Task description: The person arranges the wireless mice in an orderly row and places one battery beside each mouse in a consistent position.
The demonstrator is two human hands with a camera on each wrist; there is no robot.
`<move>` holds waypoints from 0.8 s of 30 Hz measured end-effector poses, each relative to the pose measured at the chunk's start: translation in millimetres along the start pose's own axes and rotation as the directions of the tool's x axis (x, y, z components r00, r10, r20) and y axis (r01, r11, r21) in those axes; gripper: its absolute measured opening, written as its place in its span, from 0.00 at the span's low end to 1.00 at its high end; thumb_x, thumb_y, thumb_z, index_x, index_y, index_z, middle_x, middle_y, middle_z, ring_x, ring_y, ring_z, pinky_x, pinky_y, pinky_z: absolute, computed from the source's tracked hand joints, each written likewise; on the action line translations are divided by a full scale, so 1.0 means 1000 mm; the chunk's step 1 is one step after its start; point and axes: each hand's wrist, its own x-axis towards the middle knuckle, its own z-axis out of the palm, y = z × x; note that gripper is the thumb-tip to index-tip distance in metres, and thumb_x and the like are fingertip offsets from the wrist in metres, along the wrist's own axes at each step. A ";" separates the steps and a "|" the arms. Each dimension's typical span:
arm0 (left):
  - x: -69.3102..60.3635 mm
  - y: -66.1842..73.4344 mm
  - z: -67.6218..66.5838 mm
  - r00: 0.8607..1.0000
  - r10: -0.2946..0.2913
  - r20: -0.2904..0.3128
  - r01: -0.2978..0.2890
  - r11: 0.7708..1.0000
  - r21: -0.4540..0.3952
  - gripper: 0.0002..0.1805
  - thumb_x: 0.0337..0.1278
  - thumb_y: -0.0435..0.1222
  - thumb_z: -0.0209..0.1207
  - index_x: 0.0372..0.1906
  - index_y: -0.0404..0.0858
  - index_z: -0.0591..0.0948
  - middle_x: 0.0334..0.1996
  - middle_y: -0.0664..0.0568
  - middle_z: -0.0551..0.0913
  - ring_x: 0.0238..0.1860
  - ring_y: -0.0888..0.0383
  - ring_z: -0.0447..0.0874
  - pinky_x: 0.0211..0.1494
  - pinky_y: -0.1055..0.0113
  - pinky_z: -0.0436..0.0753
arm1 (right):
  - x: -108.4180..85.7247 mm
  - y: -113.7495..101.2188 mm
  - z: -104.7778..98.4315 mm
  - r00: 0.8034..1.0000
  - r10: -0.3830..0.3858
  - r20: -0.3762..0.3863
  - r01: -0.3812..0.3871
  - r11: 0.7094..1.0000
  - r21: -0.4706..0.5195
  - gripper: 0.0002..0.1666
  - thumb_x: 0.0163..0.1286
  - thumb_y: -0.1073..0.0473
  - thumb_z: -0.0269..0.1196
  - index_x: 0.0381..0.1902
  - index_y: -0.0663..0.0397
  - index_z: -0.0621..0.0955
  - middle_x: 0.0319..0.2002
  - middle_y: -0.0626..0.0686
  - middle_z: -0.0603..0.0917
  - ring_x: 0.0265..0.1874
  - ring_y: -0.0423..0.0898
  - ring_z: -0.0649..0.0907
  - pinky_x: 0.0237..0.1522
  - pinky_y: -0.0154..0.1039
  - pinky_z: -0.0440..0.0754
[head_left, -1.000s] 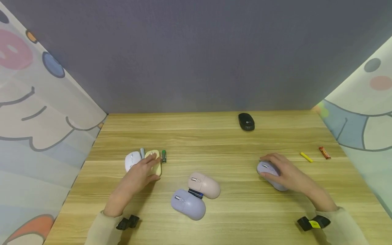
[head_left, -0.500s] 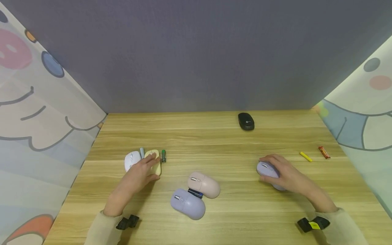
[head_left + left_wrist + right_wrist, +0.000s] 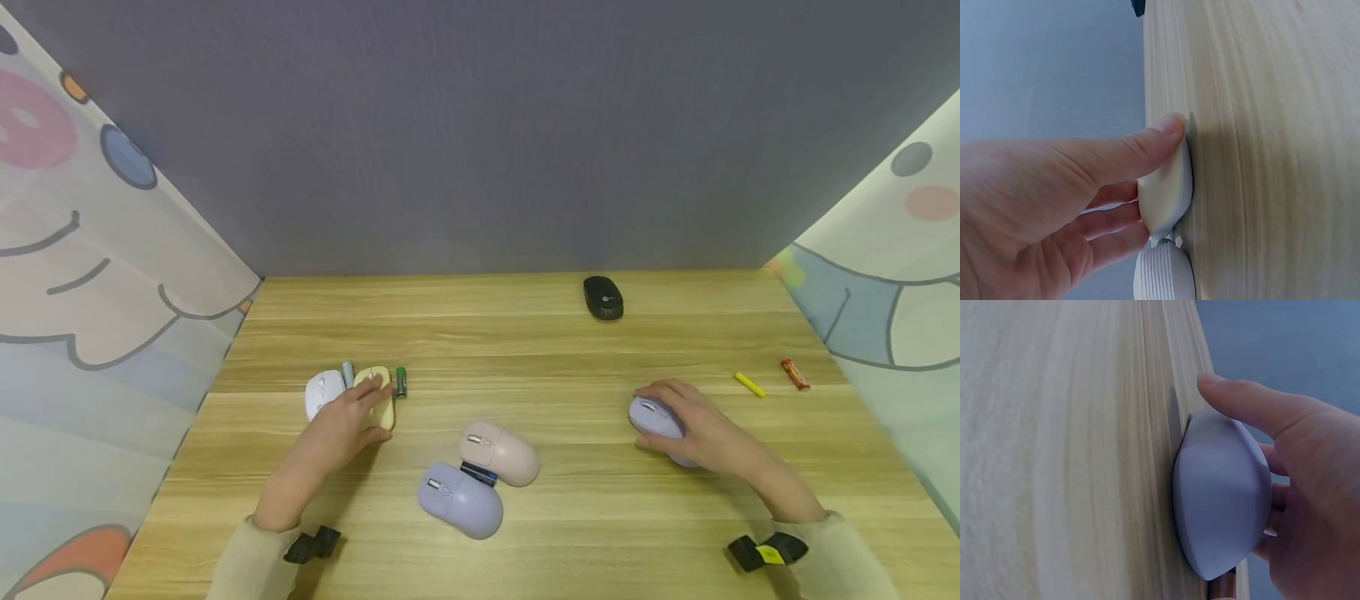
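Observation:
My left hand point(image 3: 347, 425) holds a pale yellow computer mouse point(image 3: 385, 414), thumb on its near right side and fingers over its top and far side; the left wrist view shows that mouse point(image 3: 1169, 194) flat on the table. Against its left side is a light grey battery point(image 3: 348, 373), then a white mouse point(image 3: 322, 392). A green battery point(image 3: 401, 382) stands close on its right. Over on the right, my right hand point(image 3: 693, 423) grips a lavender mouse point(image 3: 654, 415) lying on the table. In the right wrist view, a copper-coloured battery end point(image 3: 1225, 584) shows beside that mouse point(image 3: 1219, 494).
Centre front, a beige mouse point(image 3: 502, 454) and another lavender mouse point(image 3: 461, 502) have a dark blue battery point(image 3: 478, 473) between them. A black mouse point(image 3: 603, 298) lies near the back panel point(image 3: 480, 167). A yellow stick point(image 3: 750, 384) and a red wrapped piece point(image 3: 795, 374) lie far right.
Both hands keep their hold on the mice. The right thumb has shifted very slightly along the lavender mouse; the other things stay where they were.

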 end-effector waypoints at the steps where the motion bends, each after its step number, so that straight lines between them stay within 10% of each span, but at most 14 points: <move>1: 0.000 0.000 0.000 1.000 0.001 -0.002 -0.001 1.000 0.001 0.36 0.49 0.34 0.77 0.63 0.26 0.79 0.66 0.28 0.76 0.65 0.31 0.77 0.62 0.41 0.81 | 0.000 0.000 0.000 1.000 -0.001 -0.001 0.001 1.000 0.000 0.35 0.55 0.51 0.80 0.58 0.53 0.80 0.55 0.54 0.81 0.48 0.46 0.78 0.43 0.44 0.80; 24: -0.001 0.001 -0.001 1.000 0.001 -0.009 -0.002 1.000 -0.018 0.35 0.50 0.35 0.76 0.64 0.27 0.79 0.66 0.29 0.76 0.65 0.31 0.77 0.62 0.41 0.81 | 0.006 0.000 -0.003 0.999 0.036 0.025 -0.035 0.999 -0.038 0.34 0.57 0.51 0.79 0.59 0.55 0.82 0.54 0.57 0.82 0.48 0.51 0.81 0.44 0.50 0.82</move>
